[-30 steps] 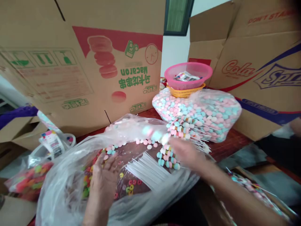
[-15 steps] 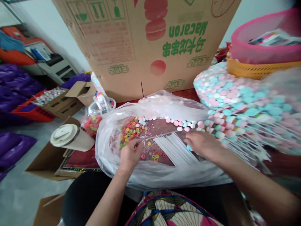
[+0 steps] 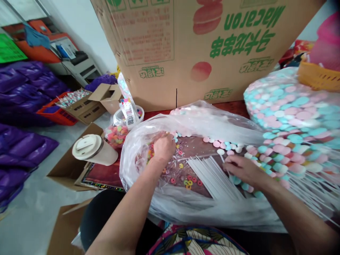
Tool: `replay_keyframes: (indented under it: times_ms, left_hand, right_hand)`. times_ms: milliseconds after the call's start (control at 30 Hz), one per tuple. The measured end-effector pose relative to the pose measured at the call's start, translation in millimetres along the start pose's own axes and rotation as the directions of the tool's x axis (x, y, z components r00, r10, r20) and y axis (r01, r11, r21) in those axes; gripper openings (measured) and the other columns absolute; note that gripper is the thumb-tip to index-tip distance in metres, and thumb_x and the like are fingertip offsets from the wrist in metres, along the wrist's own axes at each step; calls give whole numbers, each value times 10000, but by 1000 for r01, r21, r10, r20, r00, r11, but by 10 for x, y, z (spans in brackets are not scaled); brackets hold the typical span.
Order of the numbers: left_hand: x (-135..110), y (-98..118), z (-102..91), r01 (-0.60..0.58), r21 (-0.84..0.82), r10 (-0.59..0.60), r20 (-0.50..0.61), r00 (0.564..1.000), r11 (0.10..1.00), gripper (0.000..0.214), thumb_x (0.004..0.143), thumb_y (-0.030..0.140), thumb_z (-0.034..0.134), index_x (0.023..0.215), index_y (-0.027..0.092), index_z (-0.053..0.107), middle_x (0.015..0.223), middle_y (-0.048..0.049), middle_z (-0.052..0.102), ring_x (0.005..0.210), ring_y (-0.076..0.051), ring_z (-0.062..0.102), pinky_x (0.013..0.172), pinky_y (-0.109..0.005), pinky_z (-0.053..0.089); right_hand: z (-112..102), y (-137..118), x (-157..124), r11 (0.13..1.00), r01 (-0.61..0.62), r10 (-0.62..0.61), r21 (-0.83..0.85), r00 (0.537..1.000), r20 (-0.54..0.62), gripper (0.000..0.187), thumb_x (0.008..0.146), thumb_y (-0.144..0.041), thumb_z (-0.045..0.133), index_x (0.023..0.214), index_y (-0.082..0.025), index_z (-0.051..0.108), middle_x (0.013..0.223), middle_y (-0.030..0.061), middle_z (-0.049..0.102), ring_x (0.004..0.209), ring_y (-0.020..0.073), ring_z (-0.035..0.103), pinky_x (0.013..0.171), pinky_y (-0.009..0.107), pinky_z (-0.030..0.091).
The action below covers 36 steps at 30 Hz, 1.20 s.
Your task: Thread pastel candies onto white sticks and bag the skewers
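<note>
My left hand [image 3: 164, 146] is over the pile of small colourful ring candies [image 3: 150, 152] at the left of the clear plastic sheet [image 3: 132, 179]. Its fingers curl downward, and whatever is between them is hidden. My right hand [image 3: 240, 168] pinches a thin white stick [image 3: 222, 158] pointing up and away. At the tip of this stick shows a white round disc [image 3: 220, 151]. Between my hands lies a bundle of white sticks [image 3: 212, 177]. Loose ring candies [image 3: 189, 182] are scattered left of the bundle. Pink, blue and white discs [image 3: 216, 144] line the far edge.
A large cardboard box [image 3: 183, 81] stands behind the sheet. To the right are a big bag of pastel discs [image 3: 281, 99], finished candy sticks [image 3: 310, 187] and a yellow basket [image 3: 318, 76]. A lidded cup [image 3: 95, 148] and a small tub [image 3: 140, 115] stand at the left.
My left hand has moved forward onto the ring candy pile. The stick and white disc at my right hand now show clearly. The camera view has shifted left.
</note>
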State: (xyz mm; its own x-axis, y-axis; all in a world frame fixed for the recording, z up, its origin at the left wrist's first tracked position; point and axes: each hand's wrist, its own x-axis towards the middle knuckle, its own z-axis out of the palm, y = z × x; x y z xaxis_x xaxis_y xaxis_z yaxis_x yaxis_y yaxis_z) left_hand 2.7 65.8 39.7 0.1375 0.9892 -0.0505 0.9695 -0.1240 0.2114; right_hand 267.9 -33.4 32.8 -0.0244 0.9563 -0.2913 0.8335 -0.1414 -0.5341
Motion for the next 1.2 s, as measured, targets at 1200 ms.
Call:
replay_keyframes:
  times_ms: [1200]
  left_hand:
    - [-1107,-65,-120,153,-970,54,145,988,-190,354,662,284,769,990,177,689,857,-40,722,825,-167,659,796,-301,498]
  right_hand:
    - [516,-1306,42,555,284,-377,782,924,-68,208,822,-414,609,801,-208,593,700,-39,536,603,77,464,552,205,387]
